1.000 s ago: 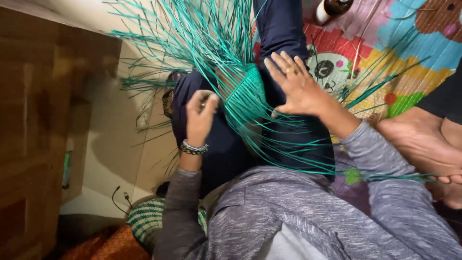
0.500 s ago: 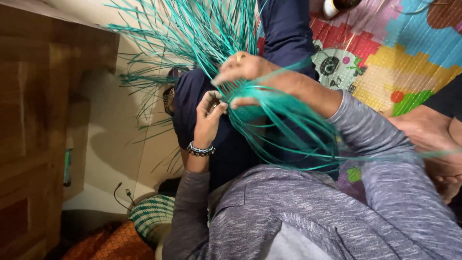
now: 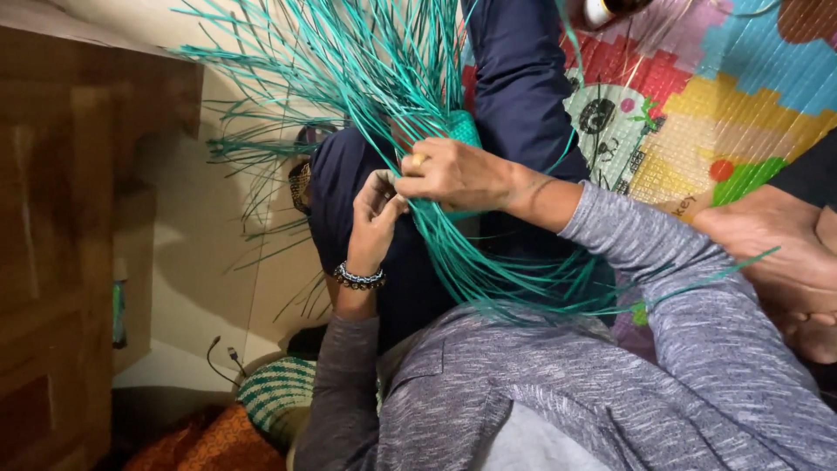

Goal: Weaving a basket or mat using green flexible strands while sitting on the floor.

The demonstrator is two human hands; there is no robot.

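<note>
A half-woven teal basket (image 3: 462, 131) rests on my lap over dark blue trousers (image 3: 523, 96), with many long teal strips (image 3: 349, 61) fanning out from it. My left hand (image 3: 375, 218), which wears a beaded bracelet, pinches strips at the basket's edge. My right hand (image 3: 453, 174), with a ring on one finger, sits just above it and closes on a bundle of strips (image 3: 488, 270) that trails toward my grey sleeve. The fingertips of both hands meet.
A colourful patterned mat (image 3: 697, 96) covers the floor on the right. Another person's bare limb (image 3: 785, 253) lies at the right edge. Wooden furniture (image 3: 52, 244) fills the left side. A green-and-white woven piece (image 3: 275, 392) and loose cables (image 3: 227, 358) lie near the bottom.
My right hand lifted off the woven part, gathered strips, and came across to meet my left hand. My left hand rose slightly toward it.
</note>
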